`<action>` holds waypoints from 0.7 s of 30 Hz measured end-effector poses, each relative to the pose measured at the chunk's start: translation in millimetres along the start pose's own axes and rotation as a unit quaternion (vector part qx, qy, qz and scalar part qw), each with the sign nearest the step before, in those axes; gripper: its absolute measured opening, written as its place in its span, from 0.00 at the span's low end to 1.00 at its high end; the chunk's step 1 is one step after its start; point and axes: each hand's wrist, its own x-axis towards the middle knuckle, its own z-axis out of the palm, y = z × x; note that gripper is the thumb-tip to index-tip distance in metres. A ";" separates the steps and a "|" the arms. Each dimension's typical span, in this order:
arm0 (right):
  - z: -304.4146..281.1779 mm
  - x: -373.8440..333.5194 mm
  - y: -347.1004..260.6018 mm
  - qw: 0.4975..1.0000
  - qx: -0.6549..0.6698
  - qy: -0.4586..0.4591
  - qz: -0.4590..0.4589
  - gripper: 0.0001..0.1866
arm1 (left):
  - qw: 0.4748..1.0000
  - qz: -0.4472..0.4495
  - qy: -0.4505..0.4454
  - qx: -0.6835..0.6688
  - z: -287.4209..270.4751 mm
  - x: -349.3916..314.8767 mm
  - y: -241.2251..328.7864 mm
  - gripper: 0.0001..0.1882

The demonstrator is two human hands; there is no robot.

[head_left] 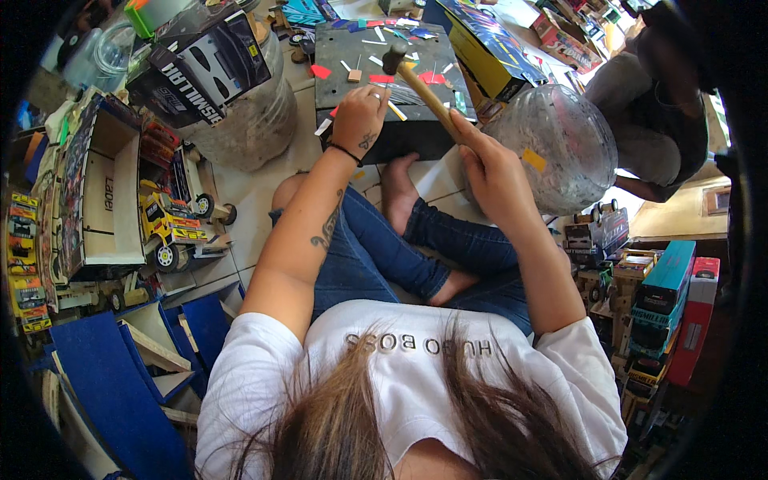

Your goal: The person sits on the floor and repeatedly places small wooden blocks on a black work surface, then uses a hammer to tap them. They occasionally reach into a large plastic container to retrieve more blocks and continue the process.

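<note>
Pale wood handle, dark head: hammer (424,91) in the right hand (494,166). Right fingers curled closed round the end of the handle nearest the body. Long axis runs obliquely, from the right hand away from the body and toward the left.

Left hand (355,120) lies left of the handle, by the near edge of the dark surface (336,46). Its fingers are bent, tips drawn close together; cannot tell whether anything is pinched between them.

Key relation: hammer head sits beyond the left fingertips and slightly to their right; the handle passes to the right of the left hand, well clear of it. Left hand is nearer the head, right hand farther off, at the far end of the handle. Head appears raised; height above the surface cannot be judged from one view.

Just beyond the left fingers: red scrap (382,79); small wooden block (354,76) a little left of it. Yellow strip (398,111) lies to the right of the fingers. More coloured scraps spread over the far part of the surface.

Outward: clear tub (560,144) to the right, bearing an orange-yellow patch; cloudy jar (256,128) to the left, black printed box (212,68) above it in view. Yellow toy truck (170,226) farther left.
</note>
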 end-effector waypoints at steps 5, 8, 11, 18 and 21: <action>-0.8 1.0 1.3 1.000 -0.016 -0.019 0.001 0.27 | 1.000 -0.007 -0.003 0.008 0.9 -1.3 -0.9 0.11; 0.0 0.7 -0.2 1.000 -0.016 -0.007 0.007 0.27 | 1.000 -0.006 0.000 0.024 1.8 -1.3 -0.8 0.11; 0.8 0.9 -2.4 0.999 -0.026 -0.015 0.012 0.27 | 1.000 0.000 0.007 0.023 2.7 -1.1 -0.8 0.10; 0.8 2.5 0.0 1.000 -0.028 -0.004 0.010 0.27 | 1.000 0.006 0.010 0.022 4.4 -1.8 -2.7 0.10; 2.5 2.2 2.9 0.999 -0.030 -0.031 0.005 0.26 | 1.000 -0.002 0.021 0.020 5.1 -3.9 -2.2 0.10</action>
